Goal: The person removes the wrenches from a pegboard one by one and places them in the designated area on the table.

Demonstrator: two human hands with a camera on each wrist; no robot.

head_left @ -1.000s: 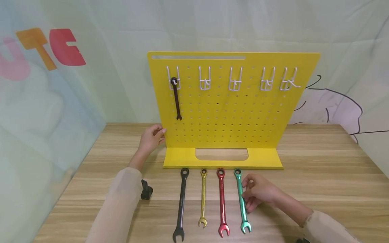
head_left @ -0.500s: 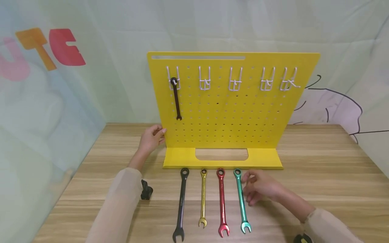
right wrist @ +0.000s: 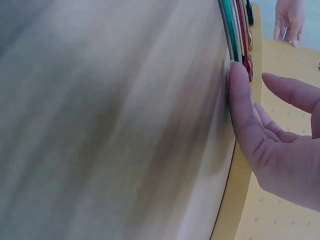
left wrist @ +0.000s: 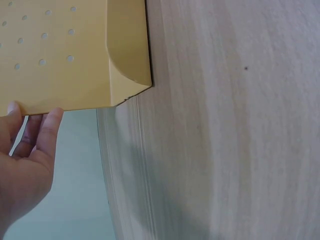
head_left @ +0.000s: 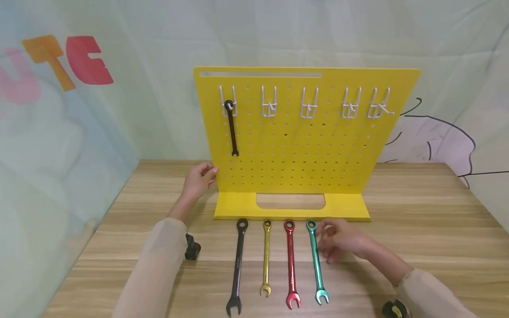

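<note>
My left hand [head_left: 197,182] holds the left edge of a yellow pegboard [head_left: 294,150], its fingers partly hidden behind the board. The left wrist view shows this hand [left wrist: 27,160] at the board's edge. Just right of the green combination wrench [head_left: 317,269], my right hand [head_left: 342,240] hovers low with its fingers loosely bent and thumb apart; contact with the wrench cannot be made out. In the right wrist view, nothing lies between that hand's [right wrist: 280,145] thumb and fingers. Left of the green wrench lie a red wrench [head_left: 291,265], a gold wrench [head_left: 266,260] and a large black wrench [head_left: 237,269].
A small dark wrench [head_left: 232,130] hangs from the leftmost white hook. Several more white hooks [head_left: 309,108] line the board's upper part, the rightmost one [head_left: 381,108] pointing sideways. The pegboard's base [head_left: 234,206] stands on the wooden table [head_left: 417,212], just behind the wrenches.
My right hand has slid slightly away from me along the green wrench, towards its ring end. The left hand stays on the board's edge, and the wrenches lie as before.
</note>
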